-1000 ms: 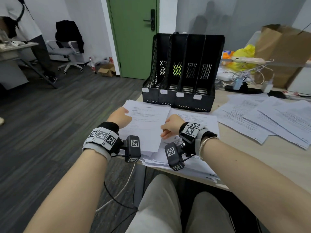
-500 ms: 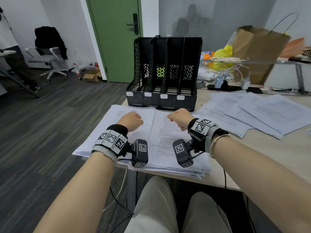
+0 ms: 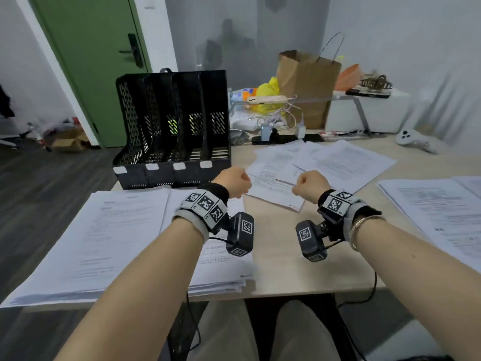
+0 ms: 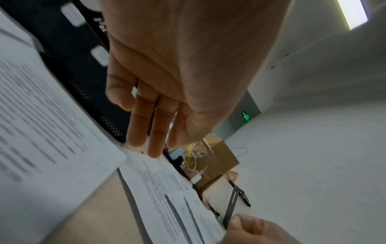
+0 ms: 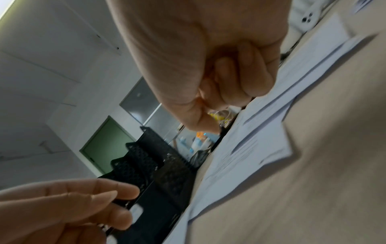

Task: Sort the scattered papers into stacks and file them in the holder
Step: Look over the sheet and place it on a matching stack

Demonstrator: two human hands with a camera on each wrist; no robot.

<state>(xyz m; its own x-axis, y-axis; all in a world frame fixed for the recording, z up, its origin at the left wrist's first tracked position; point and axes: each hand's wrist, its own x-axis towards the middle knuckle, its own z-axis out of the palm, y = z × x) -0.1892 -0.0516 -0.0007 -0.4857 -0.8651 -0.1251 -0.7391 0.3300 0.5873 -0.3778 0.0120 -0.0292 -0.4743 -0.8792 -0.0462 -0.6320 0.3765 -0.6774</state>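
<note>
Here, scattered papers [image 3: 322, 165] just beyond both hands' fingers [image 4: 154, 130] (none held) — untouched.

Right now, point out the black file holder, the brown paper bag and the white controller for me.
black file holder [image 3: 161, 175]: head view, front lower wall under the label tabs.
brown paper bag [image 3: 307, 89]: head view, front face.
white controller [image 3: 413, 140]: head view, middle of its body.

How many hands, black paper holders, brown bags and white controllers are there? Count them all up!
Hands: 2 (left hand, right hand)
Black file holder: 1
Brown paper bag: 1
White controller: 1
Total: 5
</note>
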